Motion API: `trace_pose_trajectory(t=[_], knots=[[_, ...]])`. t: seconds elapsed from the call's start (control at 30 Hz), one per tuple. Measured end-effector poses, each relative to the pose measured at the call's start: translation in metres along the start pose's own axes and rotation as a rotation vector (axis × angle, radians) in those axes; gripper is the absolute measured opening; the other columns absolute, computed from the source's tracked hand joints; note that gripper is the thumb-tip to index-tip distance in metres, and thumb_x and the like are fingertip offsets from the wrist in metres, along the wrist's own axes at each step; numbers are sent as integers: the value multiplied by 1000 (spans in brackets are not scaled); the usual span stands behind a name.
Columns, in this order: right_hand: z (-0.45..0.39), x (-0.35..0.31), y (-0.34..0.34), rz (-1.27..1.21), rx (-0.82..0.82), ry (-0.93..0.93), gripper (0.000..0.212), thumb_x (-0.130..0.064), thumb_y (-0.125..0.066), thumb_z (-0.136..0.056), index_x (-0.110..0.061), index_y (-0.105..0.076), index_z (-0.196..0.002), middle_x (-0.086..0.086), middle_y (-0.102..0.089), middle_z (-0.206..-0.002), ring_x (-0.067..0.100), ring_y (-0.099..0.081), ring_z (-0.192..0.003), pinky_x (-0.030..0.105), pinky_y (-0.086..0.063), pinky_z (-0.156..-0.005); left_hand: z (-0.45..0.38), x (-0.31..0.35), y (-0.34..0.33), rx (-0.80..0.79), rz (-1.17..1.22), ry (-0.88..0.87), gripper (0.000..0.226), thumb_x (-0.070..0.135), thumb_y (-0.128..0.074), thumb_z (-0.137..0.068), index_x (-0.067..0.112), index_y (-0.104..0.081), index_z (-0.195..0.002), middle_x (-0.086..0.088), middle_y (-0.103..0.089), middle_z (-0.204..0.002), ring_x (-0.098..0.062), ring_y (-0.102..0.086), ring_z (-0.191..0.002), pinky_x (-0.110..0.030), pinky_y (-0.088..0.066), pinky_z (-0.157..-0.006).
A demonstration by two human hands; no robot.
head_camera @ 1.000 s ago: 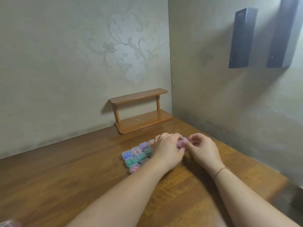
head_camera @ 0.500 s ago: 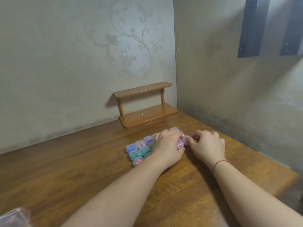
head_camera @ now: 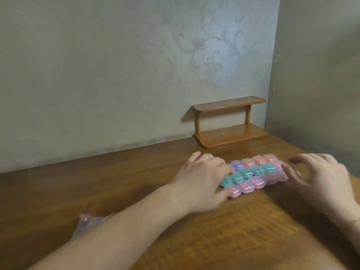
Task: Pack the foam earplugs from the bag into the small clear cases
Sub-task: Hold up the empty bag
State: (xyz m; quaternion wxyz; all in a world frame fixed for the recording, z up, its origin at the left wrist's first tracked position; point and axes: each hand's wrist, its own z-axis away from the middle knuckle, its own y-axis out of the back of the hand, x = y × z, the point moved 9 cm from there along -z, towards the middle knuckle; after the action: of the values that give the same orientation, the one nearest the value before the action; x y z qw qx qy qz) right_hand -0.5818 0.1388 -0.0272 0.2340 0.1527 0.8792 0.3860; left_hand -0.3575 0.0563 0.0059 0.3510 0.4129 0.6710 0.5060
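Several small clear cases (head_camera: 253, 173) filled with orange, green, pink and purple earplugs lie in three tight rows on the wooden table (head_camera: 136, 182). My left hand (head_camera: 202, 178) rests against the left end of the block, fingers lying flat and its thumb beside the near pink case. At the right end my right hand (head_camera: 319, 180) touches the cases with spread, relaxed fingers; it is blurred. A crumpled clear plastic bag (head_camera: 87, 223) lies at the left, partly hidden behind my left forearm.
A small two-tier wooden shelf (head_camera: 229, 121) stands against the back wall in the corner, just beyond the cases. Walls close off the table at the back and right.
The view has swung left and down. My hands have parted from the middle of the block to its two ends, uncovering the rows. The bag has come into view.
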Motion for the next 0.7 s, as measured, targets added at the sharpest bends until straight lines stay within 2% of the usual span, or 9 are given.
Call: trace_pose_trajectory(t=[0.1, 0.2, 0.23, 0.3, 0.37, 0.43, 0.53, 0.63, 0.7], knots=[[9, -54, 11, 50, -5, 148, 35, -54, -57, -86, -24, -69, -97, 3, -71, -102, 31, -56, -104, 48, -48, -85, 67, -32, 22, 28, 10, 9, 48, 51, -53, -94, 32, -47, -138, 13, -49, -140, -6, -37, -132, -32, -21, -117], [25, -142, 19, -99, -94, 360, 38, -58, -54, -87, -26, -70, -98, -3, -71, -100, 24, -60, -98, 38, -49, -76, 131, -75, 38, 88, 112, 109, 41, 48, -53, -94, 34, -53, -133, 21, -51, -134, 6, -37, -128, -15, -25, -111], [34, -175, 18, -195, -195, 419, 36, -60, -52, -82, -33, -68, -100, -11, -68, -100, 16, -60, -96, 32, -49, -73, 152, -97, 41, 118, 174, 198, 37, 45, -53, -95, 35, -54, -131, 24, -51, -131, 11, -38, -126, -13, -28, -108], [60, -238, 1, -304, -510, 545, 33, -63, -51, -80, -49, -56, -109, -28, -58, -105, -3, -56, -97, 17, -50, -77, 192, -143, 41, 202, 281, 397, 32, 38, -51, -97, 38, -55, -128, 26, -52, -129, 13, -41, -123, -16, -36, -106], [91, -292, -21, -304, -786, 660, 39, -58, -59, -84, -53, -47, -121, -30, -56, -110, -7, -55, -99, 18, -53, -83, 227, -179, 28, 157, 272, 580, 35, 37, -49, -99, 37, -51, -133, 23, -48, -136, 8, -41, -127, -19, -36, -107], [112, -333, -35, -329, -904, 710, 45, -52, -62, -86, -50, -45, -127, -26, -58, -113, -6, -57, -96, 19, -54, -82, 253, -202, 7, 42, 217, 696, 41, 41, -48, -99, 34, -45, -140, 22, -41, -142, 0, -34, -136, -20, -27, -111], [126, -368, -53, -356, -901, 683, 40, -49, -64, -87, -44, -52, -125, -18, -63, -105, -1, -61, -86, 21, -57, -77, 267, -216, -9, 26, 229, 721, 39, 46, -48, -98, 32, -52, -135, 22, -43, -136, 1, -31, -134, -20, -23, -111], [127, -382, -57, -402, -712, 672, 16, -41, -64, -88, -40, -65, -104, -19, -64, -86, -3, -60, -76, 20, -57, -71, 266, -220, -19, 9, 297, 679, 20, 44, -54, -96, 34, -63, -111, 23, -49, -125, 0, -36, -126, -21, -28, -108], [122, -380, -59, -494, -644, 620, 6, -35, -67, -86, -39, -68, -89, -20, -65, -79, -3, -61, -74, 20, -55, -70, 264, -222, -21, 33, 340, 663, 6, 38, -59, -95, 33, -62, -95, 22, -55, -117, 3, -42, -118, -20, -33, -104]])
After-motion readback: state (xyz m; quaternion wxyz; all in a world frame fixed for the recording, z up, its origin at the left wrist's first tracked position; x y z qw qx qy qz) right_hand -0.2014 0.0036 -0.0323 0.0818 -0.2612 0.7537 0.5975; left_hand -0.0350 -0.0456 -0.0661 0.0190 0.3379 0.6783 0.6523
